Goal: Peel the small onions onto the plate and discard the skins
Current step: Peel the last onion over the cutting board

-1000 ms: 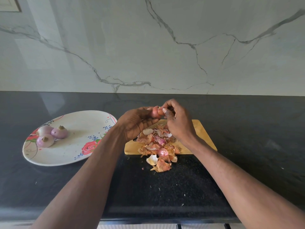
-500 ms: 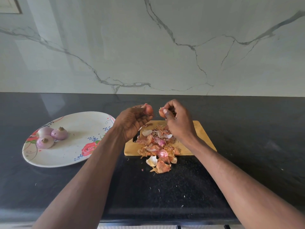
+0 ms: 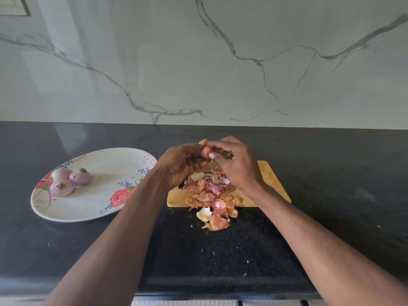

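Nearest the front edge of the black worktop (image 3: 220, 257), both forearms enter from the lower corners and converge toward the centre. Small flecks of skin lie scattered on the worktop between them.

Further in, a heap of onion skins (image 3: 212, 195) spills off the near edge of a wooden cutting board (image 3: 273, 184) onto the worktop. One small pink onion (image 3: 218, 204) sits in the heap at the board's near edge; whether it is peeled cannot be determined.

Toward the left edge of the worktop lies a white floral plate (image 3: 92, 202). Three peeled onions (image 3: 70, 180) rest together, touching, near its left rim. No legible writing or brand mark is visible on any item.

Above the far part of the board, the two hands meet. The left hand (image 3: 181, 164) is curled, fingers and thumb gripping a small onion (image 3: 205, 150) from the left. The right hand (image 3: 236, 162) is arched over it, thumb and fingertips pinching at the top of the same onion. The onion is held clear of the board.

Behind the worktop's far edge rises a veined marble wall (image 3: 220, 62).
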